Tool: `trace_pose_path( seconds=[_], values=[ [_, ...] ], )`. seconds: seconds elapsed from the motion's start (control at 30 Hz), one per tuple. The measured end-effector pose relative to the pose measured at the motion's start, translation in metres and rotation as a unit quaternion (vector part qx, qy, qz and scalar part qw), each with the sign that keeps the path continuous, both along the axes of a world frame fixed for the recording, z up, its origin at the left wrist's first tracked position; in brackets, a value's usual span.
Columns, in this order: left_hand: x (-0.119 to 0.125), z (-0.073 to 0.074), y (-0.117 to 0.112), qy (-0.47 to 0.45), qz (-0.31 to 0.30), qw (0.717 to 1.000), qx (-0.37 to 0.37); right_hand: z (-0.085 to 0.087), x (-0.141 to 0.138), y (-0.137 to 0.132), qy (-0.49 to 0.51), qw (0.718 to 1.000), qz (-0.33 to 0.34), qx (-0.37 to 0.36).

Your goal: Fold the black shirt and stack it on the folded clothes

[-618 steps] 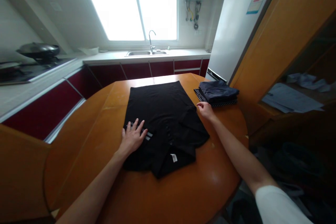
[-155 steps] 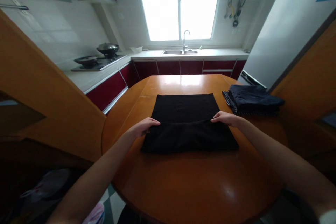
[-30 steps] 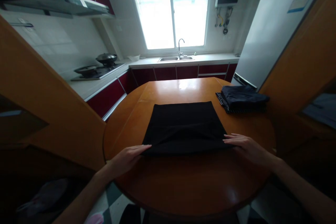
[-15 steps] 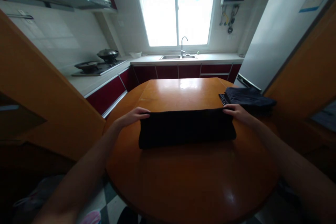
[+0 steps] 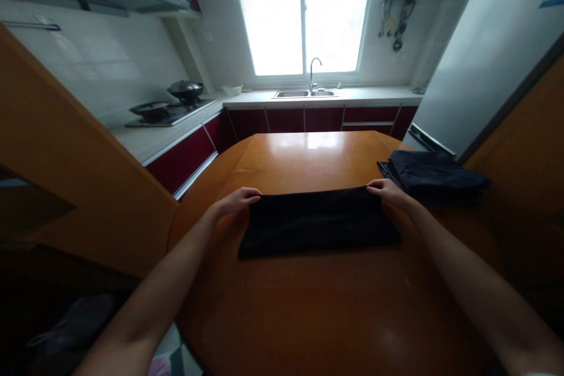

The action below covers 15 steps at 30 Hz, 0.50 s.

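A folded black cloth garment [image 5: 318,220] lies across the wooden table [image 5: 317,305] in front of me; its exact kind does not show. My left hand [image 5: 240,200] pinches its far left corner. At the far right corner, my right hand [image 5: 390,191] is closed on the same edge. Between both hands the far edge is drawn straight, while the near edge rests on the tabletop. Just beyond my right hand sits a stack of folded dark clothes [image 5: 436,173].
Behind the table runs a white counter with a sink [image 5: 305,94] and tap. A pan and a lidded wok [image 5: 185,89] stand on the stove at left. A fridge [image 5: 489,53] rises at the right, and an orange wooden panel [image 5: 79,158] borders the left.
My hands have come slightly closer together, and the black garment has gone from standing more upright to lying flatter. The view has shifted a little, moving the background slightly right.
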<state>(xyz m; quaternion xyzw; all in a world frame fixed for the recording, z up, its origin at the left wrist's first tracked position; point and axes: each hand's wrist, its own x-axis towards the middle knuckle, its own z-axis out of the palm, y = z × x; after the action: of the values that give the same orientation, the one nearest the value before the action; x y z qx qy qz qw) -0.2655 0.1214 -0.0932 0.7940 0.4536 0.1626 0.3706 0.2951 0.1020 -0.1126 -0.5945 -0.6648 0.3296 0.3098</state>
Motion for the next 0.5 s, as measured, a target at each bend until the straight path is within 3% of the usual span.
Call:
trace_pose_path(
  seconds=[0.07, 0.13, 0.2, 0.27, 0.37, 0.43, 0.5],
  values=[
    [0.000, -0.004, 0.001, 0.013, 0.011, 1.000, 0.016, -0.001, -0.001, 0.000, -0.062, 0.998, -0.014, 0.010],
    [0.008, -0.005, 0.000, 0.043, 0.064, 0.993, 0.088, 0.000, -0.008, -0.002, -0.109, 0.993, -0.039, 0.019],
    [0.026, -0.004, -0.008, 0.060, 0.149, 0.964, 0.212, 0.003, -0.024, -0.009, -0.145, 0.985, -0.079, 0.052],
    [0.058, -0.004, -0.021, 0.064, 0.183, 0.929, 0.314, 0.006, -0.051, -0.022, -0.202, 0.967, -0.102, 0.114],
    [0.126, -0.014, -0.049, 0.086, 0.080, 0.935, 0.333, 0.005, -0.112, -0.047, -0.263, 0.945, -0.019, 0.192],
    [0.170, -0.028, -0.065, 0.119, 0.014, 0.947, 0.298, -0.001, -0.153, -0.062, -0.278, 0.941, 0.069, 0.179],
    [0.196, -0.041, -0.073, 0.162, -0.015, 0.952, 0.259, -0.010, -0.178, -0.071, -0.295, 0.939, 0.106, 0.138]
  ],
)
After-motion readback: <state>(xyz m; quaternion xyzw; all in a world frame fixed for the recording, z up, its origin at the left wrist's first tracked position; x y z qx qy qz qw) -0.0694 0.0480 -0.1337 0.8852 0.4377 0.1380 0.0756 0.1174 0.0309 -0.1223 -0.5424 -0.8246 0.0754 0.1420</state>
